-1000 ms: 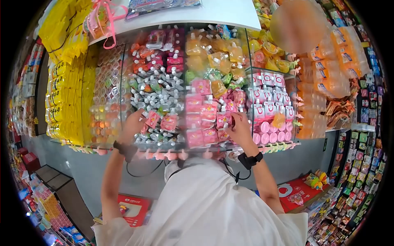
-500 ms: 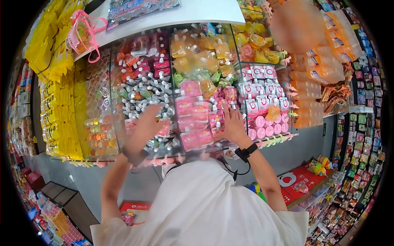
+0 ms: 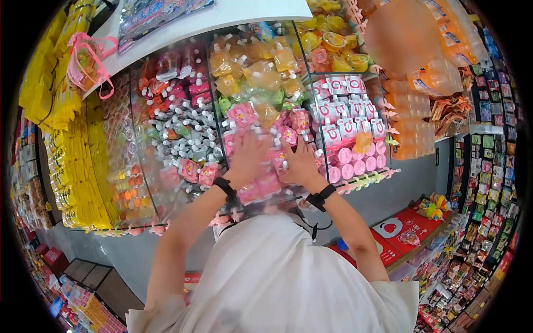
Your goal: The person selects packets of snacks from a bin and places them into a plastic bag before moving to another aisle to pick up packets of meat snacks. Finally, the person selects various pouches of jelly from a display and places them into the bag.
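Both hands reach into a bin of pink pouches [image 3: 260, 187] with white caps. My left hand [image 3: 249, 157], slightly blurred, lies over the pouches at the bin's left with its fingers spread. To its right, my right hand [image 3: 300, 164] rests on the same pouches, fingers apart, below a darker pink pouch [image 3: 300, 120]. Neither hand shows anything gripped. Silver pouches with white caps [image 3: 191, 130] fill the bin to the left, with a few pink pouches [image 3: 208, 174] at its front.
Orange pouches [image 3: 261, 72] lie behind. White-and-pink packs [image 3: 347, 130] and round pink tubs [image 3: 358, 165] are at the right. Yellow bags [image 3: 78, 177] hang at the left. A white shelf [image 3: 266, 16] crosses the top, with a pink clear bag [image 3: 83, 69] beside it.
My left hand has moved right, from the silver pouches onto the pink ones. My right hand has shifted slightly left. The view has turned, so the bins appear further left.
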`<state>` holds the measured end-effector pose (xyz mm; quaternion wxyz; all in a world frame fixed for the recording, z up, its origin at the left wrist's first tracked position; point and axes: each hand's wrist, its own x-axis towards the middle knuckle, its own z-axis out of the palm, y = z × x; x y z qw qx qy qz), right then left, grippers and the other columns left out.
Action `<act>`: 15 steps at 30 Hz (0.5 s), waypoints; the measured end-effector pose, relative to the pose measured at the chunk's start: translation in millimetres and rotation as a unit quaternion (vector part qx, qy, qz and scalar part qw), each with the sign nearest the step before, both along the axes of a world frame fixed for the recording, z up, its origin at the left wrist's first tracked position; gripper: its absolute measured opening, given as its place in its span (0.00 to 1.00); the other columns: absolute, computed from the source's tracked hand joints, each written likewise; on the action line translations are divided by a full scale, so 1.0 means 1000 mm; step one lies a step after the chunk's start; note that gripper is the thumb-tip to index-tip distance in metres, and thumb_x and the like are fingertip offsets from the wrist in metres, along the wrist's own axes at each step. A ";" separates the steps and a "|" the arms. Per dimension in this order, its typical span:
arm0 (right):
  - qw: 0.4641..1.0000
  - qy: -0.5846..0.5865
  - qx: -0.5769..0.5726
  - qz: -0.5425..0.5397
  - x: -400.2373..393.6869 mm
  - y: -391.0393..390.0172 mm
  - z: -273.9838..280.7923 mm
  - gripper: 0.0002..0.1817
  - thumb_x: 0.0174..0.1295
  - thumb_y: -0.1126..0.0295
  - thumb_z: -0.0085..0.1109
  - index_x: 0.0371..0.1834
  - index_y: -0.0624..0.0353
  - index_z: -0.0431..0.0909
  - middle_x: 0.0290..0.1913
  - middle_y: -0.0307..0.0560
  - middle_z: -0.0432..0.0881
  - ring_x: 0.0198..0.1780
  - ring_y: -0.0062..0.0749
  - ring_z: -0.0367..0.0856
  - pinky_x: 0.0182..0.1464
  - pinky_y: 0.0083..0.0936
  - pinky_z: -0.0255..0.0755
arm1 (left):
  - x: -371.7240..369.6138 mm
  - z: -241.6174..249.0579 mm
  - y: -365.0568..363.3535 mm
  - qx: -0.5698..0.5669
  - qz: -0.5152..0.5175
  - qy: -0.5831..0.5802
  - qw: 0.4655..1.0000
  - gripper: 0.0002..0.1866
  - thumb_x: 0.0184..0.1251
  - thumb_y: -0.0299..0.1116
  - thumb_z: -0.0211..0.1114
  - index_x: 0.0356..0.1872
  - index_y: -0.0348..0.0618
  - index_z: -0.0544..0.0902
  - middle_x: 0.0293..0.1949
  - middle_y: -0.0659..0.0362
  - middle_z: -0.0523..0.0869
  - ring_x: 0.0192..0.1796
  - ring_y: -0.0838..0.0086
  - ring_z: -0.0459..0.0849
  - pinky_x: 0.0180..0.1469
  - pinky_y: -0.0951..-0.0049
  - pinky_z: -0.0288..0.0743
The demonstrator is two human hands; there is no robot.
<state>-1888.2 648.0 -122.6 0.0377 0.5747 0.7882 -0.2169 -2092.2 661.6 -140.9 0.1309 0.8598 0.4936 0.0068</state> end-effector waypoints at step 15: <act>0.995 0.083 -0.029 -0.052 0.007 0.006 0.017 0.52 0.37 0.58 0.78 0.71 0.57 0.65 0.61 0.67 0.72 0.59 0.65 0.73 0.61 0.49 0.71 | -0.001 0.017 -0.003 -0.097 0.000 -0.099 0.990 0.47 0.44 0.41 0.81 0.70 0.53 0.66 0.54 0.42 0.77 0.66 0.49 0.71 0.73 0.43 0.54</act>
